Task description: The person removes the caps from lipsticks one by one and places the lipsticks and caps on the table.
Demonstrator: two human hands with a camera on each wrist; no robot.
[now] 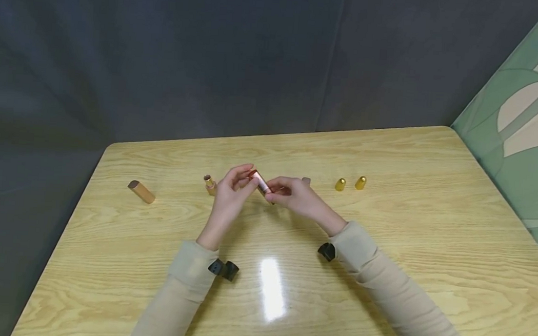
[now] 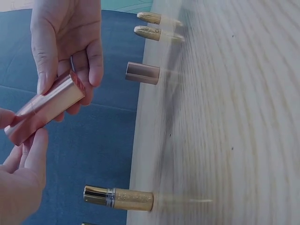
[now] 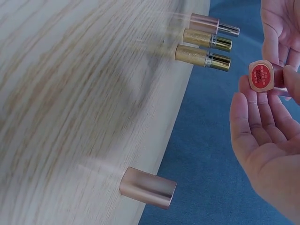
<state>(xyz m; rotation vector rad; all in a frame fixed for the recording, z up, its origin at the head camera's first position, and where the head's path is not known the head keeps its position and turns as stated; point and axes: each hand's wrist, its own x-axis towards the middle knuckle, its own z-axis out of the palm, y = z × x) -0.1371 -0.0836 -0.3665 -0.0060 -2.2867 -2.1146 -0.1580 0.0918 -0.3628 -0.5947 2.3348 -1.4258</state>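
Both hands hold one rose-gold lipstick tube (image 1: 261, 181), raised over the middle of the table and tilted. My left hand (image 1: 230, 194) pinches its upper-left end between thumb and fingers. At the opposite end, my right hand (image 1: 297, 195) grips it with the thumb on top, as the left wrist view shows. A round red label (image 3: 261, 77) marks the tube's squarish end in the right wrist view. The tube (image 2: 49, 107) looks closed. Behind my left hand stands a gold lipstick base (image 1: 210, 185); a rose-gold cap (image 1: 306, 180) stands behind the right hand, partly hidden.
Two gold bullet-shaped caps (image 1: 350, 184) stand to the right on the wooden table (image 1: 382, 278). Far left is a brownish tube (image 1: 141, 191). The right wrist view shows two gold bases (image 3: 192, 55) and a rose-gold base (image 3: 204, 23) with a silver top. A dark curtain (image 1: 257, 59) hangs behind.
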